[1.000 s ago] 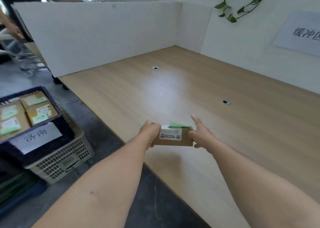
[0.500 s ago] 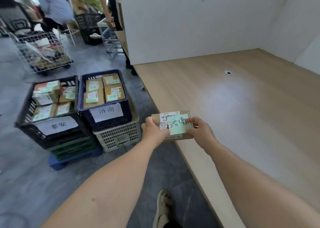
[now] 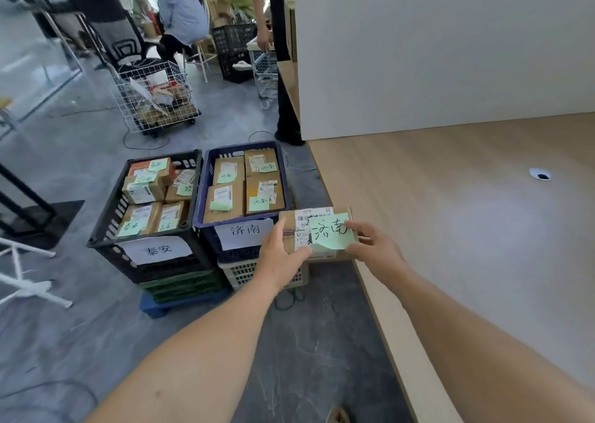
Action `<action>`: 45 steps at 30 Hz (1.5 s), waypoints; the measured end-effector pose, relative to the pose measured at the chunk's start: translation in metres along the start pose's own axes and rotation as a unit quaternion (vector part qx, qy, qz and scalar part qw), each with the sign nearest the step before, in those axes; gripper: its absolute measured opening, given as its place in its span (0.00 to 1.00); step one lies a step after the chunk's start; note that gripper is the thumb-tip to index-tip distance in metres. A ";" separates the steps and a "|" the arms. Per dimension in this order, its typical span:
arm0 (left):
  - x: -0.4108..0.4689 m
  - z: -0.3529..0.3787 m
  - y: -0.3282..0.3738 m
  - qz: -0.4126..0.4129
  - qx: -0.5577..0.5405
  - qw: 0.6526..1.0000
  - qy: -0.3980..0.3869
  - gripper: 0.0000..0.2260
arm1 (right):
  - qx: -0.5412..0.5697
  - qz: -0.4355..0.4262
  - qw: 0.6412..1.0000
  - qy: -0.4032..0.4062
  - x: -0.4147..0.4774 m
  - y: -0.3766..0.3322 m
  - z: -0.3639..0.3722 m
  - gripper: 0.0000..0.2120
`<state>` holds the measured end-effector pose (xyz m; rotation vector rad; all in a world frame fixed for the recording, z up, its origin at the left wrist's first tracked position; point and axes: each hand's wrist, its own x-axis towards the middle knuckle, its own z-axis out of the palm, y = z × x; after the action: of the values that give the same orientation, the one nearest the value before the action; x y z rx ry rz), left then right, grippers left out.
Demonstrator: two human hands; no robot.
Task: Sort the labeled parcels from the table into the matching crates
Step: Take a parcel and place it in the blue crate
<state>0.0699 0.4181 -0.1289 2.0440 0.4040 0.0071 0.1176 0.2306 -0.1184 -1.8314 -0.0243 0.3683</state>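
Note:
I hold a small brown cardboard parcel (image 3: 317, 234) over the table's left edge, its top turned toward me. It carries a white shipping label and a green sticky note reading 济南. My left hand (image 3: 283, 255) grips its left end and my right hand (image 3: 373, 248) pinches its right end. On the floor to the left stands a dark blue crate (image 3: 206, 190) signed 济南, holding several noted parcels. Beside it a black crate (image 3: 106, 229) signed 泰安 also holds several.
The wooden table (image 3: 467, 229) runs along the right, with white partition boards (image 3: 434, 52) behind it. The crates sit on stacked baskets and a blue pallet. A white wire cart (image 3: 154, 97), more black crates and several standing people fill the grey floor beyond.
I lifted the parcel off the table and tilted its note toward me. My view swung left from the table to the crates, and the parcel moved nearer the blue crate.

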 end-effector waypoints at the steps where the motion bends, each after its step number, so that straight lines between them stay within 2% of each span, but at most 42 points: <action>1: 0.011 -0.007 -0.001 -0.008 0.002 1.000 0.009 0.34 | 0.009 -0.004 1.000 -0.010 0.014 -0.004 0.006 0.19; 5: 0.048 -0.025 -0.010 -0.031 0.018 0.998 0.047 0.33 | -0.037 -0.040 0.998 -0.029 0.064 -0.016 0.030 0.16; 13: 0.095 -0.072 -0.051 -0.067 0.044 0.994 0.072 0.35 | -0.180 -0.068 0.979 -0.066 0.128 -0.019 0.097 0.26; 18: 0.144 -0.118 -0.083 -0.071 0.037 0.994 0.070 0.35 | -0.220 -0.083 0.969 -0.078 0.174 -0.035 0.151 0.29; 32: 0.313 -0.261 -0.132 -0.035 0.029 0.998 0.041 0.35 | -0.283 -0.079 0.955 -0.042 0.317 -0.108 0.293 0.29; 45: 0.451 -0.265 -0.183 -0.086 0.037 0.995 0.018 0.36 | -0.302 -0.043 0.948 -0.087 0.464 -0.087 0.342 0.30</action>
<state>0.3982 0.8530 -0.2295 2.0781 0.6095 -0.0755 0.4835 0.6709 -0.2300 -2.3861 -0.3738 0.4963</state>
